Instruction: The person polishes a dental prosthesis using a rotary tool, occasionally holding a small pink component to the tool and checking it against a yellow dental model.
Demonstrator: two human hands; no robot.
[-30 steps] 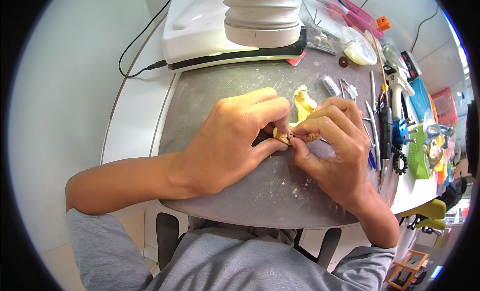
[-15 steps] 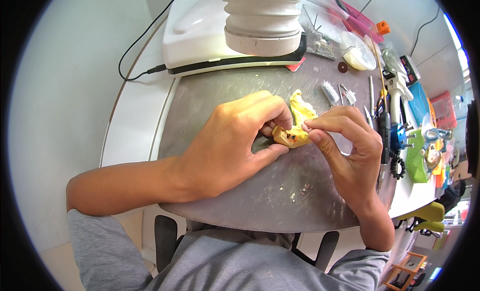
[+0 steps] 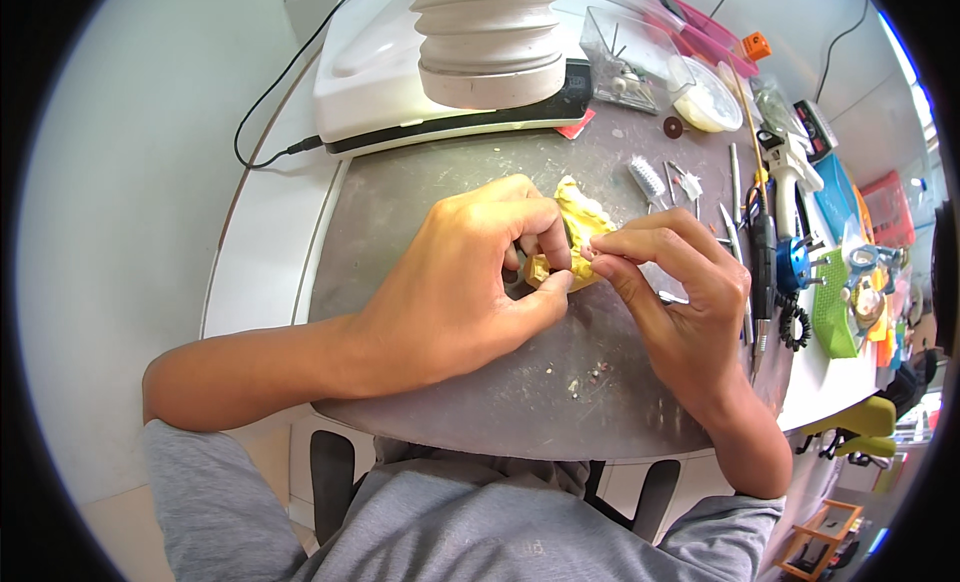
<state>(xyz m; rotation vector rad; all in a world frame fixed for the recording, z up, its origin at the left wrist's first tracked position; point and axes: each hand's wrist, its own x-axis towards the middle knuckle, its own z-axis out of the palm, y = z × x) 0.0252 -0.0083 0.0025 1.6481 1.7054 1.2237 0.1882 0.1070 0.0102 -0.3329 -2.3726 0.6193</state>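
Note:
A yellow dental model (image 3: 582, 214), shaped like a jaw arch, is on the grey work surface (image 3: 480, 412) between my hands. My left hand (image 3: 455, 292) grips its left end, thumb in front and bent fingers over the top, covering part of it. My right hand (image 3: 695, 302) reaches the model's right side, with thumb and index fingertip pinched together beside the yellow ridge. A tiny pinkish bit shows at that pinch, too small to name. The other right fingers are curled behind.
A ribbed white hose (image 3: 490, 47) hangs over a white machine (image 3: 350, 72) at the back. To the right lie a small brush (image 3: 647, 180), a black handpiece (image 3: 763, 272), a blue tool part (image 3: 796, 265) and a green mesh piece (image 3: 832, 302). Crumbs (image 3: 575, 387) lie near the front.
My left thumb and fingers have closed further over the model's near end, hiding the dark holes seen there before. The whole view has shifted slightly; my right hand keeps its pinch.

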